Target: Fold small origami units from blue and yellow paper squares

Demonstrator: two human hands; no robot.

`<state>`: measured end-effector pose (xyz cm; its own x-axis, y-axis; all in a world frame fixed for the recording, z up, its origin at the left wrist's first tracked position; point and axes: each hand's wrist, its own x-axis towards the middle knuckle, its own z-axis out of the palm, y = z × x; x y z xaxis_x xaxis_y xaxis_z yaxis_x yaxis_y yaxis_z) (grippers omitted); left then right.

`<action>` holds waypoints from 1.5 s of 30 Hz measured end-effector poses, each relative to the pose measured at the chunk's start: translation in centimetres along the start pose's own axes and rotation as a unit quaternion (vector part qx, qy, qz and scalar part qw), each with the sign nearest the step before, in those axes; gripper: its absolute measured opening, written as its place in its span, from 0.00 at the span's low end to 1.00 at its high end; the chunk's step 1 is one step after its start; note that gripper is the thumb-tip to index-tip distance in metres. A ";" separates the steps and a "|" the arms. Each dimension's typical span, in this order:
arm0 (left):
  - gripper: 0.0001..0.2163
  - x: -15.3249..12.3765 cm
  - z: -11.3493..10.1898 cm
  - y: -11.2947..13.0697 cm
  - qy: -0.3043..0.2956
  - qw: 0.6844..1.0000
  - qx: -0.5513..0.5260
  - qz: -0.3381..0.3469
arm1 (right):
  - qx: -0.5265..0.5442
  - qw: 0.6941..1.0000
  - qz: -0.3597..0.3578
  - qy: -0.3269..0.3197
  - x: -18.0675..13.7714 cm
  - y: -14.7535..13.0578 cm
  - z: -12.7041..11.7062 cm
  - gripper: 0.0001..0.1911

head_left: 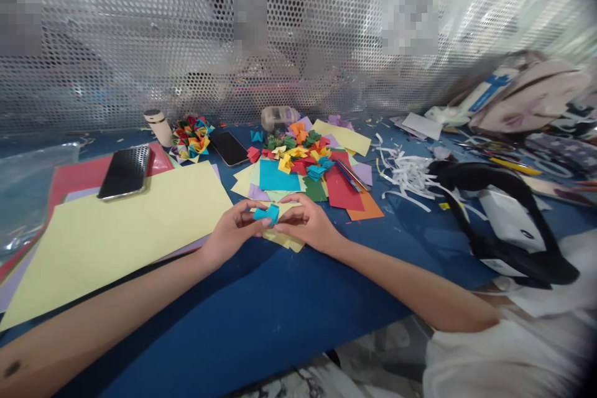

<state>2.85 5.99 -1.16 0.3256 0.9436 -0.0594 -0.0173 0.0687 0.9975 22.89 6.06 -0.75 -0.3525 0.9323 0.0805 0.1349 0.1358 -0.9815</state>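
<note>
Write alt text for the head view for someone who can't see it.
A left hand holds a small folded blue paper, the right hand at its edge, over a blue table. Beyond lies a pile of colorful folded papers, with a large yellow sheet at left and white paper strips at right.

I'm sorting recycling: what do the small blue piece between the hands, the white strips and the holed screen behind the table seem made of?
Small blue piece: apparently thin matte paper, by its folded, flat faces.
White strips: probably matte paper, narrow and curling; thin plastic remains possible.
Holed screen: likely metal, silvery with bright glints; coated plastic can't be excluded.
</note>
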 end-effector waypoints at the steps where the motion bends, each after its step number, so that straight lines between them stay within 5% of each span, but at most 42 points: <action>1: 0.19 0.0 0.0 -0.1 -0.001 1.000 0.001 0.001 | 0.006 1.000 0.002 0.005 0.0 0.0 0.0 0.24; 18: 0.17 -0.2 -0.1 -1.1 -0.012 0.999 0.041 0.020 | 0.062 0.996 -0.007 0.060 0.4 -0.4 -0.5 0.21; 27: 0.16 -0.3 0.0 -0.8 -0.015 0.998 0.052 0.028 | 0.004 0.999 -0.030 -0.019 0.2 0.1 -0.4 0.21; 45: 0.15 -0.2 -0.1 -1.0 -0.009 0.993 0.110 0.039 | -0.074 0.993 -0.088 -0.037 -0.4 0.1 0.1 0.21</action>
<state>2.72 5.74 -2.13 0.3482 0.9373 0.0170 0.1639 -0.0787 0.9833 22.95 5.68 -0.93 -0.4482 0.8638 0.2302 0.1972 0.3467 -0.9170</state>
